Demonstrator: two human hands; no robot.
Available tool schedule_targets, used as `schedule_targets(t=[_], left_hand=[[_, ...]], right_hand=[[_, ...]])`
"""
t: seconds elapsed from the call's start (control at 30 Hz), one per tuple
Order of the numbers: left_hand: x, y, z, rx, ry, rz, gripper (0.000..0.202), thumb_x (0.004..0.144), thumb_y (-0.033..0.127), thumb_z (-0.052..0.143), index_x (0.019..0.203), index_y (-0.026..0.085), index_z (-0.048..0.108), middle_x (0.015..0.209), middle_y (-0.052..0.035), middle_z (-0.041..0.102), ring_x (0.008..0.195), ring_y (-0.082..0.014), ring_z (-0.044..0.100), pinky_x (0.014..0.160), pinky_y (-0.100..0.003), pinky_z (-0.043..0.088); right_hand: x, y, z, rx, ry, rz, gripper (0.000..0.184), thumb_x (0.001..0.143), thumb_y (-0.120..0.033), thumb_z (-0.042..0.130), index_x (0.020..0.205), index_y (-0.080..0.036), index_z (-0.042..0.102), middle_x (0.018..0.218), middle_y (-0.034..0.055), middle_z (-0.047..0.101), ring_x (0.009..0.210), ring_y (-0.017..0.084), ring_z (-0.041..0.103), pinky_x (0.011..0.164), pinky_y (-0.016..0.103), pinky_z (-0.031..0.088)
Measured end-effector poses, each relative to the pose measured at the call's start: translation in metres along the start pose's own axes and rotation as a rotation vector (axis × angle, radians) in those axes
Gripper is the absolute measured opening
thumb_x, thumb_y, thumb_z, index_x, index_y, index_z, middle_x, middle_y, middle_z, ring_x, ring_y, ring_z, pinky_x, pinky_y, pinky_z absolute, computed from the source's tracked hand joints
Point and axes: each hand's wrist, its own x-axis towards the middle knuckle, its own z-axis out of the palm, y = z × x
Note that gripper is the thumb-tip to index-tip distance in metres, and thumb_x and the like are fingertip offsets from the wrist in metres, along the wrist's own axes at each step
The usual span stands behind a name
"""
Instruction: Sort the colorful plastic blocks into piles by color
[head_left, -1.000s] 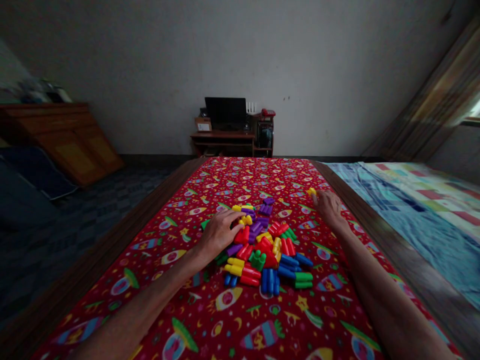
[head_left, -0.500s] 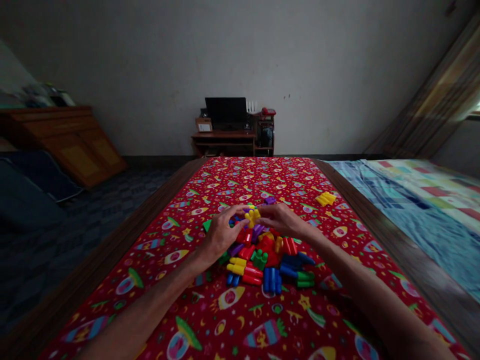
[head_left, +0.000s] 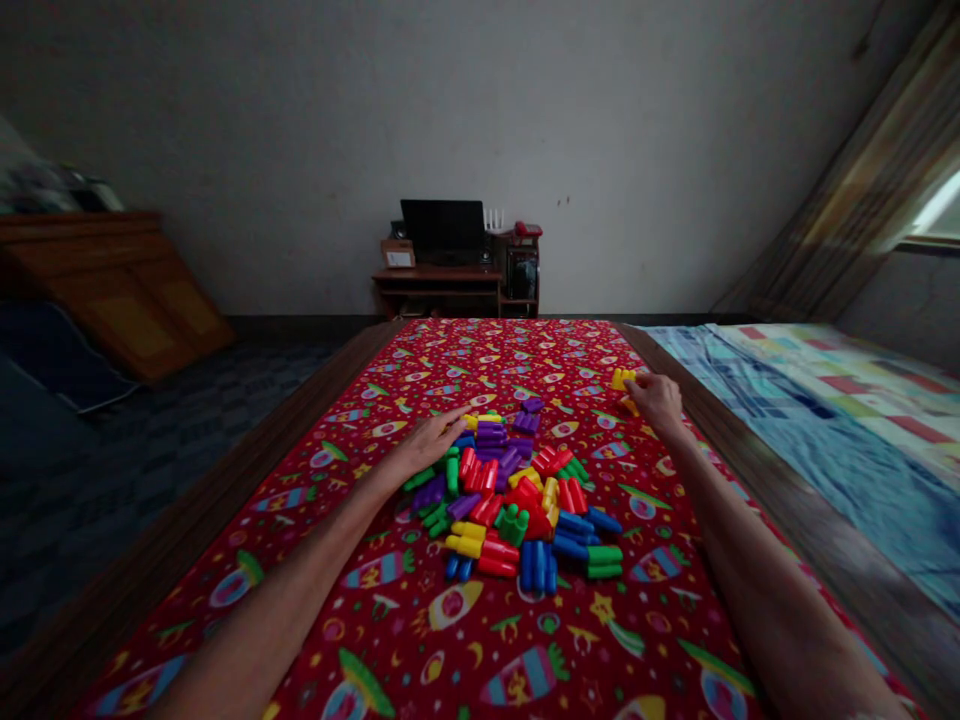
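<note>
Well right of the pile [head_left: 526, 494], just past its far end, the right hand [head_left: 658, 402] pinches a yellow block [head_left: 619, 379] leftward of its fingers; the left hand [head_left: 429, 442], fingers loosely outstretched, is nearer, at the pile's far-left edge.

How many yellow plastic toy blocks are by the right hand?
2 visible: one yellow plastic toy block touching the right hand, a second yellow block below it in view, partly covered. More may be hidden.
</note>
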Motion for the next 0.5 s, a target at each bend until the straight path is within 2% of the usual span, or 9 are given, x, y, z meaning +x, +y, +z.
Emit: schedule_targets(t=[0.1,0.2,0.27,0.37,0.43,0.5], left_hand=[[0.001,0.003,0.003,-0.073,0.006,-0.052,0.052,0.082,0.05,0.046,0.116,0.016,0.067,0.122,-0.0097,0.068,0.114,-0.0262,0.062,0.099,-0.034,0.046],[0.003,0.003,0.008,-0.148,0.071,-0.093,0.041,0.076,0.049,0.055,0.093,0.017,0.073,0.101,-0.009,0.075,0.098,-0.0261,0.068,0.088,-0.033,0.051],[0.004,0.003,0.009,-0.191,0.093,-0.11,0.035,0.072,0.048,0.06,0.081,0.018,0.073,0.088,-0.0071,0.076,0.086,-0.0245,0.069,0.08,-0.031,0.052],[0.005,0.005,0.009,-0.213,0.148,-0.105,0.029,0.068,0.045,0.064,0.075,0.018,0.072,0.08,-0.0052,0.074,0.08,-0.0227,0.068,0.075,-0.029,0.052],[0.004,0.007,0.006,-0.212,0.202,-0.093,0.028,0.069,0.043,0.064,0.077,0.017,0.071,0.081,-0.005,0.073,0.08,-0.0219,0.067,0.074,-0.029,0.052],[0.004,0.007,0.0,-0.202,0.25,-0.072,0.025,0.071,0.039,0.063,0.081,0.017,0.07,0.082,-0.005,0.072,0.079,-0.0212,0.066,0.074,-0.031,0.052]], right_hand=[[0.0,0.007,-0.004,-0.074,0.018,0.073,0.04,0.086,-0.04,0.049,0.107,-0.017,0.073,0.096,0.0148,0.07,0.085,0.025,0.063,0.068,0.03,0.039],[-0.001,-0.003,-0.014,-0.086,0.075,0.013,0.037,0.089,-0.034,0.045,0.103,-0.017,0.075,0.094,0.0154,0.07,0.081,0.024,0.063,0.066,0.029,0.038],[-0.006,-0.018,-0.021,-0.057,0.078,-0.104,0.035,0.089,-0.03,0.044,0.093,-0.015,0.075,0.085,0.0135,0.071,0.074,0.021,0.061,0.063,0.028,0.035],[-0.022,-0.05,-0.024,0.044,-0.035,-0.393,0.034,0.089,-0.027,0.043,0.08,-0.014,0.074,0.07,0.0091,0.069,0.062,0.016,0.057,0.057,0.025,0.031],[-0.04,-0.071,-0.019,0.129,-0.138,-0.582,0.034,0.091,-0.028,0.043,0.081,-0.014,0.073,0.067,0.0069,0.068,0.058,0.013,0.056,0.056,0.024,0.03],[-0.059,-0.087,-0.012,0.184,-0.207,-0.705,0.032,0.091,-0.029,0.044,0.085,-0.015,0.073,0.067,0.006,0.068,0.055,0.013,0.055,0.055,0.023,0.03]])
